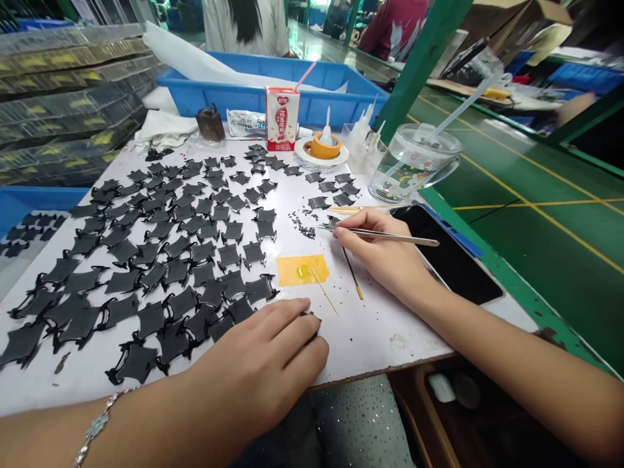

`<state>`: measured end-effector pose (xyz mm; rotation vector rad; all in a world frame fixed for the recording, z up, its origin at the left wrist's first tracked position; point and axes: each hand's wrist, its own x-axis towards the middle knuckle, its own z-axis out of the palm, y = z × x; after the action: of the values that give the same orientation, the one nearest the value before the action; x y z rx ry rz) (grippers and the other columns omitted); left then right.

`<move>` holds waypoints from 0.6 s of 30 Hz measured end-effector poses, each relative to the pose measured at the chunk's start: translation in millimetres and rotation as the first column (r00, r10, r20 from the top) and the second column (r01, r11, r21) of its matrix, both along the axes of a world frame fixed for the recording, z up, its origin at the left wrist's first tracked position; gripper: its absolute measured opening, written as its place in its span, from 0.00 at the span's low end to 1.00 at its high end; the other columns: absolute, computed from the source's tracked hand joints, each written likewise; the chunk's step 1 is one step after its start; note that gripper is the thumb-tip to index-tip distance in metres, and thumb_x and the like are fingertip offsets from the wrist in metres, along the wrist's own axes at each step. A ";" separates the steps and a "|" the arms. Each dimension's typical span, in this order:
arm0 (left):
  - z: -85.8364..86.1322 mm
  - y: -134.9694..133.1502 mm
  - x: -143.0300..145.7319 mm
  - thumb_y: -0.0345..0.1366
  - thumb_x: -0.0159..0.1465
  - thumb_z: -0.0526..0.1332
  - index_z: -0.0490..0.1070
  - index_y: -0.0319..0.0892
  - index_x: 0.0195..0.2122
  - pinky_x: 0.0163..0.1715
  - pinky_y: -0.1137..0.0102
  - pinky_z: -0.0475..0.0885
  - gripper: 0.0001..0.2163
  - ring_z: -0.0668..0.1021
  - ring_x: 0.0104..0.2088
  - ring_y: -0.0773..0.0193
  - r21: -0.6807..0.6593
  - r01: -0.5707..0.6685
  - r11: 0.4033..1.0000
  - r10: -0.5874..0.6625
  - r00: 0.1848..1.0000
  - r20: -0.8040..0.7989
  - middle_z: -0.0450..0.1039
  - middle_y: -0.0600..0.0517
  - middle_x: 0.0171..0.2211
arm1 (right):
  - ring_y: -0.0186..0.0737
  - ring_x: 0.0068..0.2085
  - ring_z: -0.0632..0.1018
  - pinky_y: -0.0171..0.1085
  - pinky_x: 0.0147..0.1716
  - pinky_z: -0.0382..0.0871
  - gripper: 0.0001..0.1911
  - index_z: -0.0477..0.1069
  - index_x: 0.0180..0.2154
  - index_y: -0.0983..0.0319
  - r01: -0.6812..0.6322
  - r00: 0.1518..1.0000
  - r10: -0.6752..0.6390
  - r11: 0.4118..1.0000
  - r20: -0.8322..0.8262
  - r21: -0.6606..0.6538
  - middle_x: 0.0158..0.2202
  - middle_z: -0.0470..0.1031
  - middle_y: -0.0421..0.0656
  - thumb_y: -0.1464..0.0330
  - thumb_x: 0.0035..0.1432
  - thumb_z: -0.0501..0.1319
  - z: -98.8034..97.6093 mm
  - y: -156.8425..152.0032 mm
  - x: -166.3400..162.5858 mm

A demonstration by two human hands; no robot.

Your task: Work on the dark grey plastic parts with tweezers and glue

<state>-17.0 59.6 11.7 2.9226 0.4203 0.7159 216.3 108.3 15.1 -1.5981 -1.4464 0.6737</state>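
Head view: At 3 o'clock, the right hand (377,253) pinches slim, silver metal tweezers (409,240), tips directed toward 9 o'clock beside tiny black pieces (306,231). Matte black parts (234,232) with glossy curved ends cover the tabletop (341,357) toward 9 o'clock. At 7 o'clock, the left hand (263,364) rests palm down, fingers bent; its grip cannot be determined.

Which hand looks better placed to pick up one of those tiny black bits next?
Probably the right hand: it holds metal tweezers, their tips close beside the tiny black bits. The left hand is farther off and seems to have a dark piece at its fingertips.
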 end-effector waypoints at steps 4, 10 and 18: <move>-3.3 -2.0 -0.6 0.25 0.74 0.44 0.72 0.34 0.44 0.53 0.59 0.73 0.16 0.76 0.51 0.51 -0.017 0.003 1.000 -0.003 1.000 0.020 0.77 0.42 0.45 | 0.38 0.30 0.75 0.40 0.32 0.68 0.05 0.73 0.30 0.60 0.001 1.000 0.000 1.000 0.030 -0.027 0.30 0.78 0.42 0.66 0.53 0.67 1.2 -0.3 -1.7; 2.0 -2.4 -1.8 0.24 0.73 0.45 0.73 0.34 0.43 0.49 0.59 0.75 0.16 0.77 0.50 0.50 -0.007 0.003 1.000 -0.003 1.000 0.002 0.77 0.42 0.45 | 0.38 0.29 0.73 0.40 0.31 0.67 0.04 0.73 0.29 0.60 -0.005 0.998 0.006 1.000 0.068 -0.023 0.29 0.77 0.41 0.67 0.52 0.67 1.6 -0.1 -2.9; 3.6 2.7 -2.1 0.23 0.72 0.45 0.73 0.34 0.42 0.53 0.58 0.74 0.16 0.77 0.51 0.51 0.007 0.027 1.000 -0.027 1.000 -0.006 0.78 0.43 0.44 | 0.40 0.31 0.76 0.40 0.34 0.69 0.04 0.74 0.27 0.60 0.000 0.999 0.000 1.000 0.034 -0.019 0.29 0.78 0.42 0.68 0.51 0.67 -0.1 2.7 -1.3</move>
<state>-19.1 62.4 15.2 2.9312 0.3793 0.7071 215.0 111.0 15.0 -1.6315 -1.4686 0.6654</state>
